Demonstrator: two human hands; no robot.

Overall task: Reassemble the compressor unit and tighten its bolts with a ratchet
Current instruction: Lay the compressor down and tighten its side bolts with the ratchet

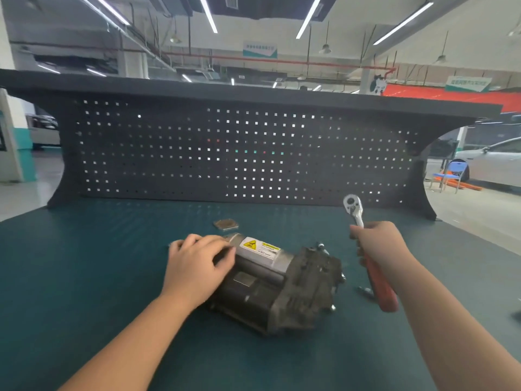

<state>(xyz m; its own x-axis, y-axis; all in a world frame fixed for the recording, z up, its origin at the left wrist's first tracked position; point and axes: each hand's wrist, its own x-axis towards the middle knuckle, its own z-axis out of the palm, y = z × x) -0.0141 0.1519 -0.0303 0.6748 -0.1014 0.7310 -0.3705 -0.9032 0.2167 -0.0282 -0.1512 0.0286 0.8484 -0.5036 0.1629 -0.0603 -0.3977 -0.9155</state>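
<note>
Right hand fingers: curled tight round the upper part of the red handle, thumb side up; the right hand [376,244] holds the ratchet [366,249] clear of the bench, chrome head pointing up and away, red grip slanting down toward the person
Left hand fingers: spread and lightly bent, lying over the rounded end of the housing; the left hand [197,266] presses down on it rather than wrapping it, thumb hidden under the palm
Compressor unit: the compressor unit [282,283] lies on its side on the green bench mat [84,277], near the middle, silver cylinder with a yellow warning label toward the left hand, dark cast end cover toward the ratchet
Bolts: small bright heads show at the rim of the end cover [315,289]; whether they are seated I cannot tell
Loose parts: a flat brownish plate [226,223] lies behind the unit, apart from it; a small metal piece [365,291] lies on the mat just beside the red grip
How it handles: likely heavy and rigid, cast metal, grimy on the cover so perhaps greasy; being round it may roll under torque
Where to hold: a flat palm on the cylinder looks right for steadying; the ribbed casting should give surer purchase than the smooth silver barrel
Ratchet grip: holding lower on the red handle would probably give more leverage
Risk: the socket could slip off a small bolt head if the body turns
</note>
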